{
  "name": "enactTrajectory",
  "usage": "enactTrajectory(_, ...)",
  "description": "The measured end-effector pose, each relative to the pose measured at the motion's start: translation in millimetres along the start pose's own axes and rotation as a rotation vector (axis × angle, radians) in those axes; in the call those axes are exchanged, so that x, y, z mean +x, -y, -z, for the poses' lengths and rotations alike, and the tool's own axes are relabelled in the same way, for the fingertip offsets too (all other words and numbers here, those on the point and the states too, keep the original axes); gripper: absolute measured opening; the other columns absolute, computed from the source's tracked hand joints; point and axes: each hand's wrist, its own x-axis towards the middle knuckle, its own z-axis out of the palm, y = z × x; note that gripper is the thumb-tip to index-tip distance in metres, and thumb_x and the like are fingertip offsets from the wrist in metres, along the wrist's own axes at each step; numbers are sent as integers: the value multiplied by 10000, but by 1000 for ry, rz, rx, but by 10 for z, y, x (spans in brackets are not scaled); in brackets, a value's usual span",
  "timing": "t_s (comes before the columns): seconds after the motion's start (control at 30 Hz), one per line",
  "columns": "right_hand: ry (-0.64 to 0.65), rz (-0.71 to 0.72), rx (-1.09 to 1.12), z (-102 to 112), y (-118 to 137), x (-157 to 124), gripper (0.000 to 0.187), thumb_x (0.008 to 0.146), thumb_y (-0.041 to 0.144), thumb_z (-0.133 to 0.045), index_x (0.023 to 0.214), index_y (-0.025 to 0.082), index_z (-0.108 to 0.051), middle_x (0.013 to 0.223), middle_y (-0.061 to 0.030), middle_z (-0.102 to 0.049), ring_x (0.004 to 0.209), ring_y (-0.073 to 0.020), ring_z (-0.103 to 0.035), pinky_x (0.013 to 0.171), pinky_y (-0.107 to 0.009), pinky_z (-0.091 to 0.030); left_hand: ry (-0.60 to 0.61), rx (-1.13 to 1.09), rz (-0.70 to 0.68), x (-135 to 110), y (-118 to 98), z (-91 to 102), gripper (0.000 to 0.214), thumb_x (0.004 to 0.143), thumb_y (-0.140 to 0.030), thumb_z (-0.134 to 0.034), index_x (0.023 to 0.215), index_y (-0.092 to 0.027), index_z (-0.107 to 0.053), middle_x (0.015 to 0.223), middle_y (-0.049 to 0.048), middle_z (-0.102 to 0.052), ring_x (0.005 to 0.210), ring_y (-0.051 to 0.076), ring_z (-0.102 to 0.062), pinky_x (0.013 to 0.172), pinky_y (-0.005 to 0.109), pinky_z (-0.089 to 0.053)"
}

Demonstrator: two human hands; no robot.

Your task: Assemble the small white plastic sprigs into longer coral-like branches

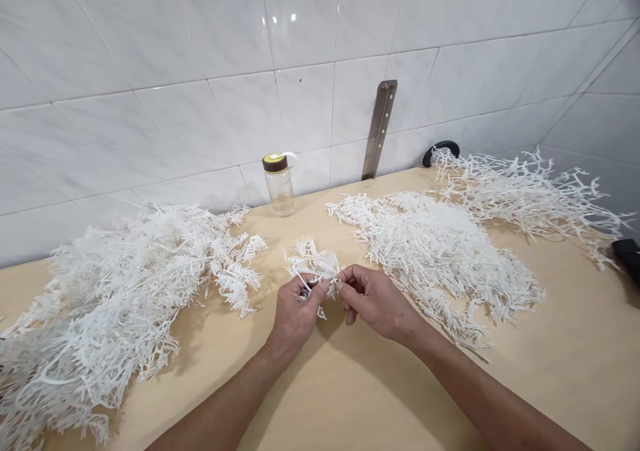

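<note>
A person's left hand [299,312] grips a white sprig [314,262] over a tan table [350,391] while the right hand [375,302], thumb and forefinger together, pinches at its side. The sprig sits between a left heap [145,271] and a right heap [445,251], with a bottle [281,191] standing behind, near the wall [240,121].

There are two hands, one left hand [296,310] and one right hand [369,298]. I count one small white bunch [314,260] and three white heaps, a left heap [140,271], a middle heap [435,244] and a right heap [525,188]; one counter [340,398], one bottle [281,192], one metal strip [379,131], one black arc [451,146].
</note>
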Motion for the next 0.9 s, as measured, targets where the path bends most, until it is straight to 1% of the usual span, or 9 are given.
enactTrajectory(0.17, -134, 13, -208, -56, 42, -20, 117, 846, 317, -561, 821, 212, -605, 701, 0, -664, 520, -145, -622, 492, -258, -485, -15, 37, -16, -19, -24, -3, 277, 775, -419, -688, 713, -151, -655, 605, 1, -597, 548, 121, -533, 513, 217, -446)
enactTrajectory(0.23, -162, 21, -293, -67, 63, -23, 118, 844, 319, -558, 802, 216, -599, 702, -8, -665, 545, -157, -621, 504, -272, -483, -5, 55, -5, -24, -36, -2, 282, 774, -423, -679, 701, -153, -645, 606, 1, -595, 555, 124, -536, 518, 222, -450)
enactTrajectory(0.3, -168, 30, -333, -70, 73, -23, 120, 844, 317, -553, 792, 217, -594, 698, -10, -659, 558, -162, -616, 512, -279, -482, 3, 73, 9, -27, -47, 0, 291, 780, -432, -666, 703, -153, -644, 606, 1, -594, 552, 126, -536, 516, 226, -449)
enactTrajectory(0.47, -111, 74, -304, -51, 63, -20, 123, 855, 305, -540, 804, 213, -604, 683, -4, -642, 553, -154, -601, 512, -271, -488, 2, 85, -21, -21, -61, 12, 280, 791, -420, -671, 736, -146, -682, 648, 20, -638, 595, 139, -568, 553, 235, -456)
enactTrajectory(0.6, -80, 77, -216, -36, 40, -15, 125, 867, 288, -522, 811, 215, -606, 657, 13, -614, 514, -136, -585, 481, -251, -490, -21, 106, -47, -7, -50, 12, 261, 789, -397, -677, 722, -146, -699, 652, 31, -656, 623, 153, -580, 583, 248, -459)
enactTrajectory(0.73, -82, 58, -171, -39, -13, 4, 133, 871, 304, -528, 817, 216, -613, 674, 11, -617, 522, -135, -590, 462, -242, -496, -16, 106, -11, 2, -33, -3, 254, 779, -395, -679, 723, -148, -697, 639, 25, -647, 604, 149, -570, 562, 244, -457)
enactTrajectory(0.9, -67, 17, -126, -35, -30, 22, 150, 874, 329, -535, 846, 212, -626, 679, 12, -631, 482, -129, -591, 472, -257, -503, -14, 92, 22, -2, -18, -24, 272, 769, -419, -685, 777, -149, -711, 657, 29, -649, 588, 150, -564, 509, 236, -452)
